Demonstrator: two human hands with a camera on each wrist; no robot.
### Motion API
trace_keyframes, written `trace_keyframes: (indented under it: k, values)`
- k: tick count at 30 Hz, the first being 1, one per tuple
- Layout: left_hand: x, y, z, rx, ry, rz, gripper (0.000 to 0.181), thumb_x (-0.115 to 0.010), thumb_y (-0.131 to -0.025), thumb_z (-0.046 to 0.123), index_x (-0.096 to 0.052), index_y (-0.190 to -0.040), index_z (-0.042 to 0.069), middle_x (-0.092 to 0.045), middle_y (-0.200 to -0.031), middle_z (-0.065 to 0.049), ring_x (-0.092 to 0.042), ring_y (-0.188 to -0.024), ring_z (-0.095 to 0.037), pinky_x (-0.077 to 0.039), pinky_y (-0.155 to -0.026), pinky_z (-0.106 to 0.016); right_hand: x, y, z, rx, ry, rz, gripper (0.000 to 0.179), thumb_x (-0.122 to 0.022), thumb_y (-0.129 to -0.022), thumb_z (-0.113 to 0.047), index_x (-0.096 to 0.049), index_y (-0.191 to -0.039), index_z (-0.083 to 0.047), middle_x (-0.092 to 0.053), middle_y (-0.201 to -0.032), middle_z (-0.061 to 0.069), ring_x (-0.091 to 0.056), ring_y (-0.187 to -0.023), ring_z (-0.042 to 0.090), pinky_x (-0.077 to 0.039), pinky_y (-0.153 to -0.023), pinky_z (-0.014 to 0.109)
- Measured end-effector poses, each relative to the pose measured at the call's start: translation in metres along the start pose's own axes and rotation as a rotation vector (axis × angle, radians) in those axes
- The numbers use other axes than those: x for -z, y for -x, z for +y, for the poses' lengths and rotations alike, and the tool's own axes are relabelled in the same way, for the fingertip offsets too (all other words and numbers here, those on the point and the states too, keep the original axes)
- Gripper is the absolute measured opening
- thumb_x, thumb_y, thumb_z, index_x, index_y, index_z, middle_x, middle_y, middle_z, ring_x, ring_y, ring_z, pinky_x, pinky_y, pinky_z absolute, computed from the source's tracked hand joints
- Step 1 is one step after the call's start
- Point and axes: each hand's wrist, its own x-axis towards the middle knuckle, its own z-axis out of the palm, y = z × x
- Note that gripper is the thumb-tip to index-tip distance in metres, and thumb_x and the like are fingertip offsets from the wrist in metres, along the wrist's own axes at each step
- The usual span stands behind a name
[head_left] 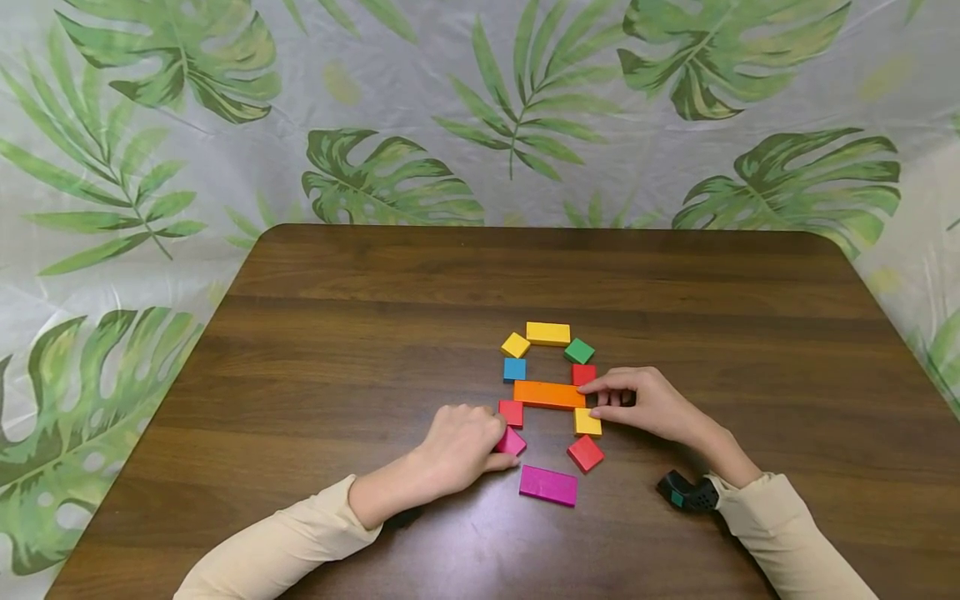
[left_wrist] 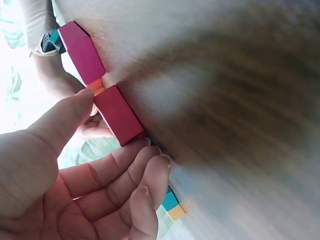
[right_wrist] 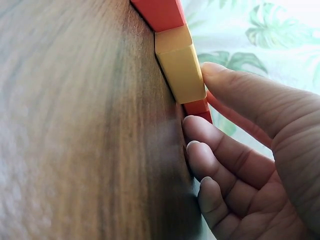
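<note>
My left hand (head_left: 459, 448) is at the lower left of a ring of coloured blocks. It pinches a pink block (head_left: 512, 442), with the thumb at one end and fingertips at the other, as the left wrist view shows. Just above it lies a red block (head_left: 511, 414). On the right side, my right hand (head_left: 651, 404) reaches in with relaxed fingers. Its index fingertip touches the right end of the long orange block (head_left: 547, 394), while the thumb rests against the yellow block (right_wrist: 182, 70) below. The other fingers are loosely bent beside the blocks.
Nearest me lies a magenta block (head_left: 548, 486), with a tilted red block (head_left: 586, 454) to its upper right. The far end has a long yellow block (head_left: 548, 334), a green block (head_left: 580, 351) and a blue block (head_left: 514, 370). A black wrist device (head_left: 686, 492) sits at the right cuff.
</note>
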Motion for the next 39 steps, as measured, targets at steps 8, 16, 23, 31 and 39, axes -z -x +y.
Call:
trace_keyframes:
  k: [8,16,23,31,39]
  values:
    - [0.001,0.0,0.0,0.001,0.013,-0.011,0.043,-0.066,-0.077,0.053,-0.052,-0.06,0.016,-0.042,-0.053,0.005,-0.034,-0.045,-0.009,-0.024,-0.038,-0.021,0.0,0.0,0.001,-0.005,-0.002,-0.005,0.03,-0.072,-0.079,-0.027,-0.069,-0.107,-0.018,-0.059,-0.078,-0.008,-0.048,-0.064,0.002,-0.042,-0.056,0.017]
    - [0.001,-0.001,0.0,-0.012,0.012,-0.006,0.044,-0.066,-0.077,0.053,-0.051,-0.059,0.016,-0.037,-0.052,0.005,-0.033,-0.044,-0.008,-0.022,-0.038,-0.019,0.0,0.001,0.0,0.027,-0.002,0.016,0.028,-0.072,-0.078,-0.022,-0.07,-0.106,-0.018,-0.058,-0.077,-0.008,-0.048,-0.064,0.001,-0.042,-0.056,0.017]
    - [0.007,0.004,0.0,0.007,0.005,0.015,0.042,-0.068,-0.073,0.056,-0.055,-0.063,0.017,-0.043,-0.055,0.006,-0.035,-0.046,-0.007,-0.024,-0.039,-0.02,0.001,0.001,-0.001,-0.005,0.006,0.001,0.029,-0.073,-0.078,-0.026,-0.07,-0.106,-0.019,-0.056,-0.075,-0.008,-0.048,-0.064,0.002,-0.043,-0.056,0.017]
    - [0.021,0.009,0.019,-0.161,-0.028,-0.007,0.03,-0.068,-0.079,0.045,-0.06,-0.075,0.016,-0.054,-0.066,0.007,-0.043,-0.052,-0.005,-0.031,-0.044,-0.018,0.002,0.0,-0.001,-0.005,0.01,0.003,0.029,-0.072,-0.078,-0.027,-0.07,-0.105,-0.017,-0.056,-0.074,-0.007,-0.047,-0.063,0.002,-0.042,-0.057,0.017]
    - [0.013,0.006,0.03,-0.222,-0.062,-0.048,0.024,-0.068,-0.078,0.046,-0.067,-0.083,0.022,-0.058,-0.07,0.009,-0.049,-0.057,-0.005,-0.034,-0.045,-0.019,0.0,-0.001,-0.002,-0.007,0.016,0.001,0.029,-0.072,-0.078,-0.028,-0.07,-0.105,-0.018,-0.055,-0.073,-0.007,-0.046,-0.063,0.002,-0.042,-0.056,0.017]
